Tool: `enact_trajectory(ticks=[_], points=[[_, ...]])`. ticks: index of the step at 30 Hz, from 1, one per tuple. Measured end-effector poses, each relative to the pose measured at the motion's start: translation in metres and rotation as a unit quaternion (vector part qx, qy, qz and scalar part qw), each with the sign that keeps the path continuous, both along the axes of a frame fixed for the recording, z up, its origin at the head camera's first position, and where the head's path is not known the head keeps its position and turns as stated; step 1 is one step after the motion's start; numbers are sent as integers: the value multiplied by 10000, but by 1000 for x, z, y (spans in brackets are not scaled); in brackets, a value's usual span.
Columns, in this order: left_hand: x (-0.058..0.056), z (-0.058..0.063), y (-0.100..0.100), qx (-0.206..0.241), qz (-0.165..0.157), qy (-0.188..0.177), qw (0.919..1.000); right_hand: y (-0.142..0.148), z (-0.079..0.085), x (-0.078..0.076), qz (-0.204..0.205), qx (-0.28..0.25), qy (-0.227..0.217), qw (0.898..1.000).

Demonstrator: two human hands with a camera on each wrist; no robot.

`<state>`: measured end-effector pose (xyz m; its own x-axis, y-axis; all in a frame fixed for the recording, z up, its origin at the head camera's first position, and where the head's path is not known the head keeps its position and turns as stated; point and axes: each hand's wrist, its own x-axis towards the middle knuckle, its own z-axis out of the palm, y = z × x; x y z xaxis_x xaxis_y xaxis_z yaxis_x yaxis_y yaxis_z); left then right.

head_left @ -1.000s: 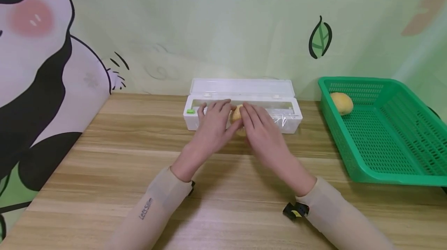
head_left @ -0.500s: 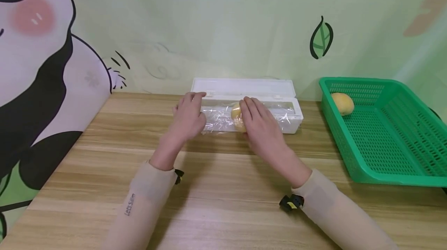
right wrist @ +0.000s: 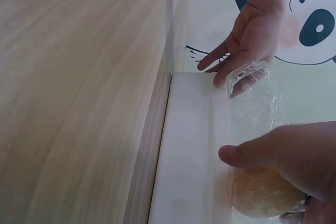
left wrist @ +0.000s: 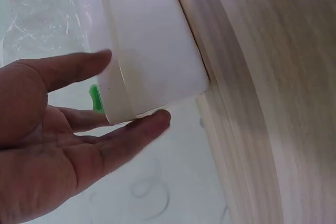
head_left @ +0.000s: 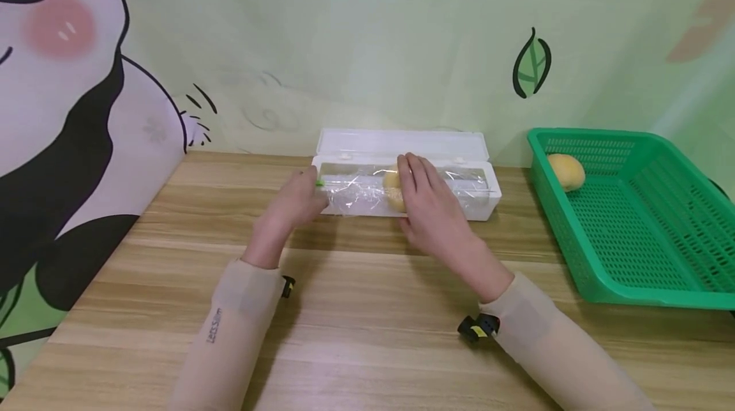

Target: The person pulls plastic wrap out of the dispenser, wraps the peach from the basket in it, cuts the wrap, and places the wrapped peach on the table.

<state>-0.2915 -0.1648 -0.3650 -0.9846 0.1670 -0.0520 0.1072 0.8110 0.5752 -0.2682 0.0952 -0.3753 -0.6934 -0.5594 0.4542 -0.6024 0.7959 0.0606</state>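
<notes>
A white cling film dispenser [head_left: 362, 208] stands on the table with its lid [head_left: 402, 143] raised at the back. Clear cling film [head_left: 353, 194] stretches across its top and around a round yellow fruit [head_left: 393, 197]. My right hand [head_left: 433, 210] holds the fruit from its right side; in the right wrist view the thumb [right wrist: 247, 153] lies along the front and the fruit's underside [right wrist: 265, 198] shows. At the dispenser's left end, my left hand [head_left: 293, 203] grips the corner, thumb on the front and fingers along the end face, beside the green slide cutter [left wrist: 96, 98].
A green plastic basket [head_left: 591, 270] stands on the right, with another yellow fruit [head_left: 567, 172] in its far left corner. The wooden table [head_left: 367, 334] reaches back to a printed cloth wall [head_left: 367, 47] just behind the dispenser.
My left hand has left the fruit, moved left and come down on the dispenser's left end. The right hand stays on the fruit. Film over the dispenser's left part is now uncovered to view.
</notes>
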Motion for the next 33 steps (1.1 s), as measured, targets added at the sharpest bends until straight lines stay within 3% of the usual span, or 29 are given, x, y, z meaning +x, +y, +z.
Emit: enact_trajectory(ticks=[10, 16, 25, 33], points=[[-7, -5, 8, -424, 110, 138, 9989, 0, 4, -5, -99, -169, -135, 9997], [-7, -7, 16, -366, 385, 72, 9986, 1, 5, -7, -43, -540, -368, 9979], [-5, -9, 21, -695, 605, 406, 9949, 3, 8, -5, -4, -828, -275, 9962], [-4, -10, 25, -1196, 524, 437, 9905, 6, 14, 3, -98, -748, -236, 9969]])
